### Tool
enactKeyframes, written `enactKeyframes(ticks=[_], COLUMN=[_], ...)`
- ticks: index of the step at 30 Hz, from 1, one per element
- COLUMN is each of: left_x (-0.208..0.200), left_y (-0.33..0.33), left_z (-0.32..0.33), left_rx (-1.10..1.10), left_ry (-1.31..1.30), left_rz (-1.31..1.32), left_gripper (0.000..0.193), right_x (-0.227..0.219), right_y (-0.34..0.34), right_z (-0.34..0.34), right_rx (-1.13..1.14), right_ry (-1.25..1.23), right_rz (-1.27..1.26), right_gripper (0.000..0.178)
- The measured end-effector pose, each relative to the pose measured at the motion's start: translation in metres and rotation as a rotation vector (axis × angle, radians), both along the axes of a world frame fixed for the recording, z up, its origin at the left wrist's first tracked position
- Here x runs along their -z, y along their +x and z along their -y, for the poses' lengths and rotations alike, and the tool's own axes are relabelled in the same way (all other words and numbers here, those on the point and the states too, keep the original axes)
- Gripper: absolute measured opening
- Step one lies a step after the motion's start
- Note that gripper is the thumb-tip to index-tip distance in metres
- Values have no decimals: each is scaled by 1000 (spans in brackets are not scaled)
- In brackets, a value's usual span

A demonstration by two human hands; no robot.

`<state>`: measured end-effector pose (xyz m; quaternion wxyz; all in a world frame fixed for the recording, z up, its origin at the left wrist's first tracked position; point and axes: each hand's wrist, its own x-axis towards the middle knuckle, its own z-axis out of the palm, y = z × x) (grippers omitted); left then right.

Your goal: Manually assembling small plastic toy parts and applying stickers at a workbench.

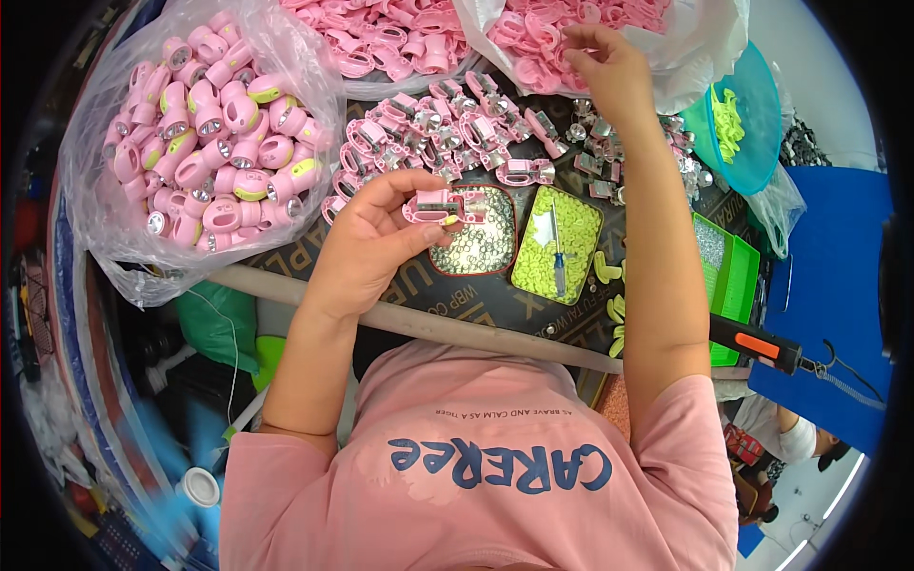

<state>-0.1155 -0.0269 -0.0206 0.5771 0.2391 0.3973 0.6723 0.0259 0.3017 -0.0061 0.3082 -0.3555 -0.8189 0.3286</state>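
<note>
My left hand pinches an open pink flashlight half, with metallic inner parts and a small yellow-green piece showing. It is held up over the near-left side of a tray of small shiny metal parts. My right hand reaches far forward over a white bag holding loose pink plastic shells. Its fingers are bent, with a gap between thumb and forefinger, and I see nothing held there. Between my arms lies a heap of pink flashlight halves with metallic inner parts.
A clear bag of assembled pink flashlights stands at left. Right of the metal parts, a tray of yellow-green pieces holds a blue-handled screwdriver. Farther right are a teal basin, a green bin and a black-and-orange power screwdriver.
</note>
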Motion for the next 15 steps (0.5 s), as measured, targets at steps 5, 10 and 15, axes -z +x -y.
enactKeyframes(ticks=[5,10,15], left_x=[3,3,-5], left_y=[3,4,9], left_z=[5,2,2], left_rx=[-25,-17,0], left_ry=[-10,-10,16], left_rz=[19,2,20], left_gripper=[44,44,44], right_x=[-23,-12,-11], right_y=[0,-18,-18], right_z=[16,49,32], right_rx=[30,-220,-128], right_ry=[84,559,147], right_rz=[118,347,173], right_gripper=[26,37,36])
